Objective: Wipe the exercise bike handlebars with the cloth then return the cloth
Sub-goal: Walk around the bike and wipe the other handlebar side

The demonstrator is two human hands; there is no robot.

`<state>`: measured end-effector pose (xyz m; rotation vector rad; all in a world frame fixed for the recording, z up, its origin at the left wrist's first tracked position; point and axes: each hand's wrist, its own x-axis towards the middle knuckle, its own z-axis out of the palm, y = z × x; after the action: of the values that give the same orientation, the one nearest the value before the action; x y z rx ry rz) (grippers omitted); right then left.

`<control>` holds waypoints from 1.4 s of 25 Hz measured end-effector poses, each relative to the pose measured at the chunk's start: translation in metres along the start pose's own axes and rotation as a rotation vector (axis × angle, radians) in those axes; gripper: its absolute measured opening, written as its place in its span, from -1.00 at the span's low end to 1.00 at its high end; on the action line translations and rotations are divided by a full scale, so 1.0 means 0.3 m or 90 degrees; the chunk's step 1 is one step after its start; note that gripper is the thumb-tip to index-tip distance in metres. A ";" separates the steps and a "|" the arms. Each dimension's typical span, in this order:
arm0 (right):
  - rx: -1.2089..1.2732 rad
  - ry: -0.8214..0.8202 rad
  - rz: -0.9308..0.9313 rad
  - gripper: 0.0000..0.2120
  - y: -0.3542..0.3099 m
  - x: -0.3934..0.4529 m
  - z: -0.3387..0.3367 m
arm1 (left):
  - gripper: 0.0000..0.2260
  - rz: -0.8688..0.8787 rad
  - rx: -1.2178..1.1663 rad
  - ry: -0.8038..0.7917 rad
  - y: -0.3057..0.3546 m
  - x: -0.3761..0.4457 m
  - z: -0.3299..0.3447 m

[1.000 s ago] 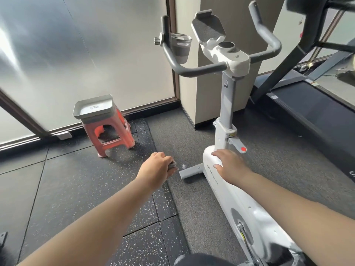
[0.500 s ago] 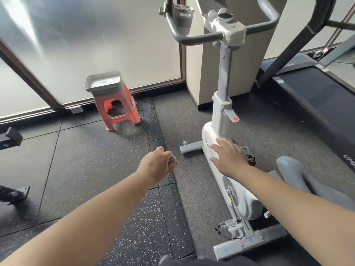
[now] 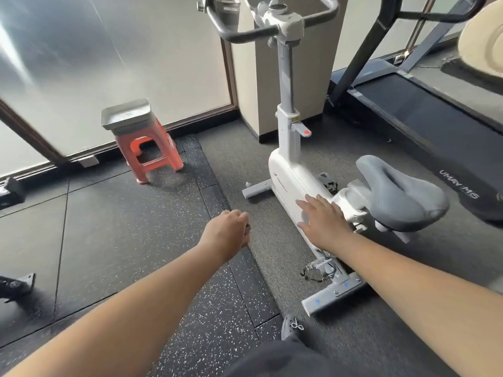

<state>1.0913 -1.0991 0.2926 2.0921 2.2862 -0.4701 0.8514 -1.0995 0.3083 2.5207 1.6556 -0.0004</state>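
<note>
The white exercise bike (image 3: 285, 172) stands ahead of me, its dark grey handlebars (image 3: 245, 36) at the top edge of the view, partly cut off. My left hand (image 3: 226, 229) hovers over the floor left of the bike, closed into a fist. Only a small grey scrap of the cloth (image 3: 247, 230) shows at its fingertips. My right hand (image 3: 324, 219) lies flat with fingers spread on the bike's white body, just in front of the grey seat (image 3: 402, 197).
A grey tray (image 3: 125, 115) sits on an orange plastic stool (image 3: 152, 156) by the frosted glass wall. A grey cup (image 3: 230, 12) hangs by the left handlebar. A black treadmill (image 3: 422, 110) runs along the right. Dark equipment (image 3: 11, 189) lies at the left edge.
The view has pulled back from the bike, bringing the seat and rear base into sight. My right hand has slid rearward along the white body. My left fist stays closed.
</note>
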 end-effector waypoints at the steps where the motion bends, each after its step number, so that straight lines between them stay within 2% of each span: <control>1: -0.001 -0.005 0.002 -0.43 -0.001 -0.054 0.018 | -0.89 0.007 0.010 -0.004 0.019 -0.042 0.008; 6: -0.020 -0.022 0.058 -0.40 0.040 -0.355 0.095 | -0.84 0.061 0.012 -0.024 0.164 -0.209 0.059; 11: -0.010 0.002 0.164 -0.39 0.186 -0.610 0.117 | -0.77 0.133 0.034 -0.021 0.395 -0.238 0.077; 21: -0.026 0.057 0.337 -0.39 0.732 -1.185 0.035 | -0.73 0.298 0.073 -0.029 1.174 -0.232 0.100; 24: -0.031 0.056 0.370 -0.38 0.887 -1.321 0.033 | -0.75 0.317 0.053 -0.039 1.374 -0.252 0.135; 29: -0.019 0.058 0.419 -0.36 1.081 -1.438 0.018 | -0.71 0.321 0.050 -0.028 1.600 -0.250 0.172; 35: -0.015 0.097 0.425 -0.41 1.267 -1.383 -0.056 | -0.71 0.357 0.094 -0.014 1.739 -0.044 0.196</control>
<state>1.5102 -1.4746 0.3126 2.7506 1.4724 -0.2571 1.3271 -1.3222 0.3056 2.9914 0.9182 -0.0995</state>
